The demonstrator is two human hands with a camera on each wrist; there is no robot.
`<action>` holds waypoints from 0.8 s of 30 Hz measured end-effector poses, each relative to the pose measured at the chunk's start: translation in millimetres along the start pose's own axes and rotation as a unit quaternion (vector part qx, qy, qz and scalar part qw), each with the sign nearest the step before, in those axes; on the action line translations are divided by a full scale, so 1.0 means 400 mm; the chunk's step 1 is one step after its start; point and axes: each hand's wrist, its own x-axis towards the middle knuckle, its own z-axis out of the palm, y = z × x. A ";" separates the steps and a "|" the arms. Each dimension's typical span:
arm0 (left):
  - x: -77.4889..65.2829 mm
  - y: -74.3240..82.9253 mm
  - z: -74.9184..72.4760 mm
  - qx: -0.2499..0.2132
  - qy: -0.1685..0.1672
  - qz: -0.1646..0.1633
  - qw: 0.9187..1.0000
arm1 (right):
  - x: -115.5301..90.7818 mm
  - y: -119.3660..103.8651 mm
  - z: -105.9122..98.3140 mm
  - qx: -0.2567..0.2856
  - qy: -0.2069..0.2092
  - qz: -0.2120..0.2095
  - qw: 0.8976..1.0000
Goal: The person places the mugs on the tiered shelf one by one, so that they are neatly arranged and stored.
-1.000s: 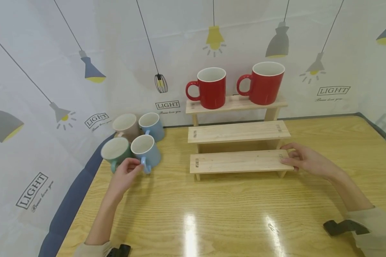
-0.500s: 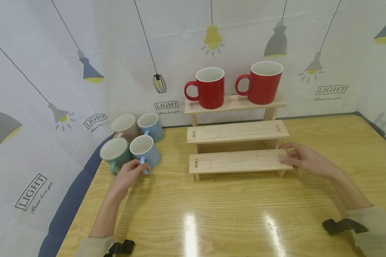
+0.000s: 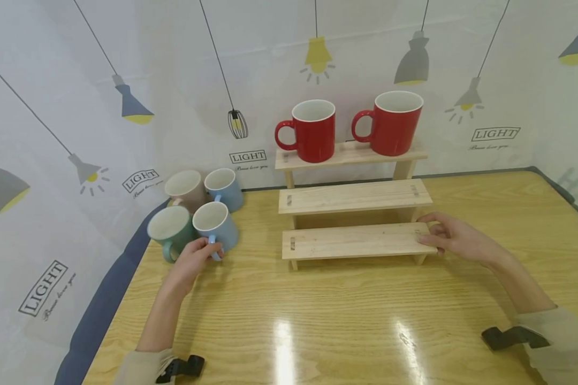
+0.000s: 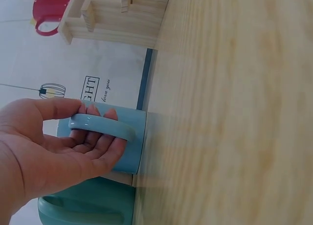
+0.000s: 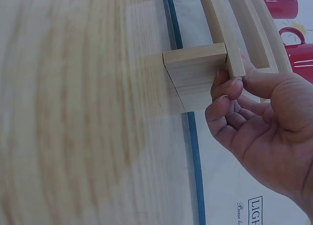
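Note:
My left hand (image 3: 191, 266) has its fingers curled through the handle of the front blue mug (image 3: 223, 231), which stands upright on the table. In the left wrist view the fingertips show behind the light blue handle (image 4: 100, 125). A green mug (image 3: 166, 225) stands to its left; a second blue mug (image 3: 229, 193) and a beige mug (image 3: 194, 197) are behind. My right hand (image 3: 462, 240) pinches the right end of the lowest step of a three-step wooden rack (image 3: 356, 241), thumb on top and fingers underneath. Two red mugs, one left (image 3: 315, 136) and one right (image 3: 396, 128), sit on the top step.
The rack stands on a wood-grain table (image 3: 318, 310). A white curtain (image 3: 173, 64) printed with lamps rises behind and to the left. A blue-grey edge (image 3: 96, 305) runs along the table's left side.
My left hand has moved slightly forward and right, and its fingers have closed round the blue mug's handle. My right hand stays on the rack's lowest step.

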 end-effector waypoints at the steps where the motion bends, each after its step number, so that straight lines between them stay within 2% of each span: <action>1: 0.000 -0.001 -0.001 -0.002 0.001 0.001 1.000 | 0.000 0.000 0.000 0.000 0.000 0.000 1.000; 11: -0.002 0.007 -0.014 -0.010 0.050 -0.007 0.999 | 0.000 -0.001 -0.003 0.000 -0.001 0.006 1.000; 19: -0.007 0.021 -0.025 -0.007 0.084 0.011 0.996 | 0.001 -0.002 -0.002 0.000 0.001 0.009 1.000; 24: -0.011 0.020 -0.028 -0.028 0.103 0.026 0.994 | 0.001 -0.001 -0.001 -0.004 0.001 0.008 1.000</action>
